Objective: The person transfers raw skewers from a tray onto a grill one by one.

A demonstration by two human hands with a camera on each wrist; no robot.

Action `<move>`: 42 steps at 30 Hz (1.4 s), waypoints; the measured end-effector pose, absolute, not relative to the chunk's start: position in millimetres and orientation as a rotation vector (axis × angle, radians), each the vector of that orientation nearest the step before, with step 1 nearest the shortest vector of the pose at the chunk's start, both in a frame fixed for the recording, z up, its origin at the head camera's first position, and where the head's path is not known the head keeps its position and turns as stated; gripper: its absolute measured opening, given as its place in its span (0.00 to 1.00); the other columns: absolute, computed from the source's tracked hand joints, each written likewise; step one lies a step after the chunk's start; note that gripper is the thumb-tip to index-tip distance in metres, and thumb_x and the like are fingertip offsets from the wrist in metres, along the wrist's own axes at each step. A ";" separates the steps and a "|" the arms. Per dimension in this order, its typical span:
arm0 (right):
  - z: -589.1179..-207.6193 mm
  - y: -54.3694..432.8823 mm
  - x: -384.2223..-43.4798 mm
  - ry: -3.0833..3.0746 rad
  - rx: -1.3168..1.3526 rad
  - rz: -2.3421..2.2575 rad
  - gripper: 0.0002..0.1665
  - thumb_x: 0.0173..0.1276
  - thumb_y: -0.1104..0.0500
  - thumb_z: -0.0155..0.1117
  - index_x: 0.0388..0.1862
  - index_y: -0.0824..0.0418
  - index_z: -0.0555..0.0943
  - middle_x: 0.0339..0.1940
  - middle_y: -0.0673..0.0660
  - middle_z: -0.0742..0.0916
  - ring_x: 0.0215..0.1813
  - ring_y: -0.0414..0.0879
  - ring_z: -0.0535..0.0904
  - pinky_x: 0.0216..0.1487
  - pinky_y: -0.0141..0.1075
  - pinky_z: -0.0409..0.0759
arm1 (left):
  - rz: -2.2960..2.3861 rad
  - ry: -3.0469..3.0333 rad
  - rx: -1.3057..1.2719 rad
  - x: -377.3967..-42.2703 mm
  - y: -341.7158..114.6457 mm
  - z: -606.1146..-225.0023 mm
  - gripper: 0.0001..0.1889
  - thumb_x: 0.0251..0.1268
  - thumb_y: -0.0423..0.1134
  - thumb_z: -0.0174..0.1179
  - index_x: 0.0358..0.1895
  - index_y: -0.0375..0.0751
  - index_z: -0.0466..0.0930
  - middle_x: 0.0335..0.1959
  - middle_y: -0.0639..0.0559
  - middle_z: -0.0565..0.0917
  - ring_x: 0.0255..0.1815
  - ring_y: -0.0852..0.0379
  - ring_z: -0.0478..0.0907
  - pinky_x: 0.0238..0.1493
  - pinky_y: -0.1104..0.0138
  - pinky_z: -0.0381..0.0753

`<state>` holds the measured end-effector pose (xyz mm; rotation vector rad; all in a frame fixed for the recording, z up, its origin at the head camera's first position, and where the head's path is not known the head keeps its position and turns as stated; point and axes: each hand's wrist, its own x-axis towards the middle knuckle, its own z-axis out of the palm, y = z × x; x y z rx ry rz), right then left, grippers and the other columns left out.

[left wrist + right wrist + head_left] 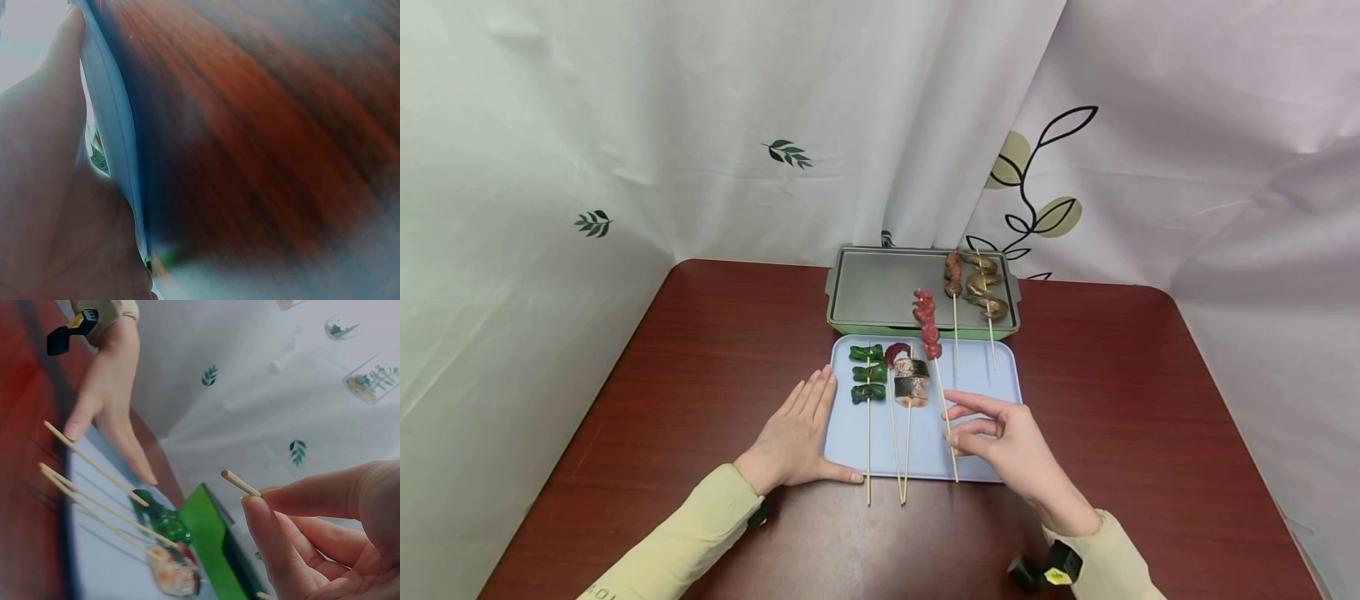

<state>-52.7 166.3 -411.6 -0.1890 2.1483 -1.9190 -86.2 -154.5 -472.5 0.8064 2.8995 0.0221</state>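
My right hand (1011,442) pinches the bamboo stick of a skewer with red meat chunks (927,325) between thumb and fingers. The meat end points away, overlapping the front edge of a grill pan (887,287) in the head view. In the right wrist view the bare stick end (237,481) pokes out past the fingertips. My left hand (797,437) lies with straight fingers along the left edge of a light blue tray (844,446), thumb at its near corner. On the tray are a green pepper skewer (868,374), a dark red curled piece (892,353) on a stick and a black-banded whitish skewer (912,385).
The grill pan stands right behind the tray. At its right side lie a brown meat skewer (952,275) and a skewer of curled brownish pieces (987,287), sticks reaching over the tray. Several stick ends overhang the tray's near edge. White curtains (737,125) enclose the wooden table (715,333).
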 end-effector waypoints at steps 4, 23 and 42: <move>-399.5 168.1 -62.9 2.204 -0.220 -1.916 0.31 0.63 0.72 0.72 0.66 0.69 0.79 0.49 0.67 0.85 0.42 0.46 0.88 0.41 0.41 0.87 | 0.027 2.901 0.806 -86.6 -154.6 -472.9 0.77 0.40 0.90 0.49 0.79 0.25 0.44 0.81 0.32 0.46 0.82 0.40 0.42 0.78 0.52 0.46; -384.4 166.1 -146.6 2.232 -0.077 -1.982 0.33 0.65 0.73 0.69 0.70 0.68 0.75 0.53 0.69 0.84 0.44 0.48 0.88 0.45 0.42 0.86 | 0.067 2.911 0.807 -87.6 -156.2 -477.2 0.78 0.40 0.91 0.48 0.79 0.24 0.45 0.81 0.31 0.46 0.82 0.40 0.42 0.78 0.52 0.47; -410.4 156.8 -179.9 2.112 0.096 -1.913 0.32 0.66 0.76 0.65 0.70 0.72 0.74 0.56 0.73 0.81 0.41 0.44 0.87 0.47 0.35 0.85 | 0.087 2.946 0.834 -86.9 -157.4 -481.8 0.77 0.40 0.91 0.48 0.79 0.24 0.46 0.81 0.31 0.47 0.82 0.41 0.44 0.78 0.52 0.48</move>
